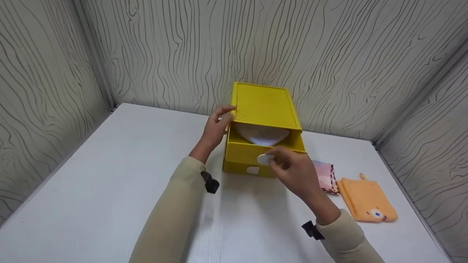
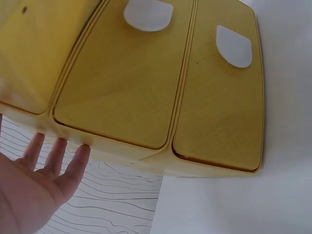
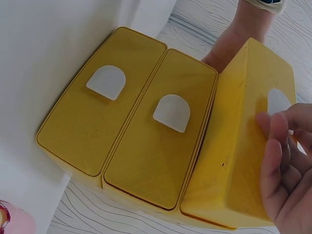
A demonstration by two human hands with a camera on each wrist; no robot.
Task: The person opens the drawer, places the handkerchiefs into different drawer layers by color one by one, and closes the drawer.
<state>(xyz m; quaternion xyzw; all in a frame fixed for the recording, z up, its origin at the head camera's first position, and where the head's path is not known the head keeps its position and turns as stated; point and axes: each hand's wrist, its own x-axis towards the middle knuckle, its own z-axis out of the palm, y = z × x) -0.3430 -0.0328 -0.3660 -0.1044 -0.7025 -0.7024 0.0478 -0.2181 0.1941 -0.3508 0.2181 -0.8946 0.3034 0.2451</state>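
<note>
A yellow three-drawer box (image 1: 261,104) stands on the white table, its top drawer (image 1: 243,153) pulled partway out. My right hand (image 1: 298,173) pinches the white tab handle (image 1: 263,159) of that drawer between thumb and fingers. On the box's left side, my left hand (image 1: 215,128) rests its fingertips against the wall near the upper edge; in the left wrist view its fingers (image 2: 73,170) reach out fairly straight to the side. Inside the drawer a pale, round-edged item (image 1: 261,135) shows, partly hidden under the box top. Both lower drawers (image 3: 141,131) are closed.
To the right of the box lies a pink cloth (image 1: 323,175) with a dark-and-red stitched edge, partly behind my right hand. Beside it is a folded orange cloth (image 1: 369,201) with a loop and a small face pattern. Wood-grain-patterned walls (image 1: 164,54) enclose the table.
</note>
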